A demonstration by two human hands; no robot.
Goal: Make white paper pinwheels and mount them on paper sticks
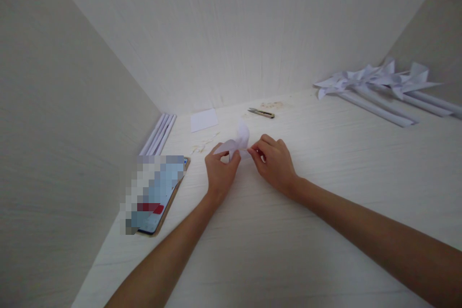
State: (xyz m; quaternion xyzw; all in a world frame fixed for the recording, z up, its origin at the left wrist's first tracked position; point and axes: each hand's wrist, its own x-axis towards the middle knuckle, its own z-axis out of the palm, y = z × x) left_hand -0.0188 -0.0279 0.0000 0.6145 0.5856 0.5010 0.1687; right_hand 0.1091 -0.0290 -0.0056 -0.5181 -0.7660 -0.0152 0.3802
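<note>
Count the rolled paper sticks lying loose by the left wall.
3, maybe 4: rolled paper sticks lie side by side against the left wall, beyond the phone. Their near ends are hidden behind it, so the count is unsure.

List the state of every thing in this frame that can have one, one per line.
Left hand: pinching the folded white paper piece.
Right hand: pinching the same paper from the other side.
Folded white paper piece: bent, partly lifted off the white table.
Small metal snips: lying flat, untouched.
White paper square: flat, unfolded.
White paper pinwheels: assembled, lying down.
Rolled white paper sticks: lying against the wall.
Phone: screen lit.
</note>
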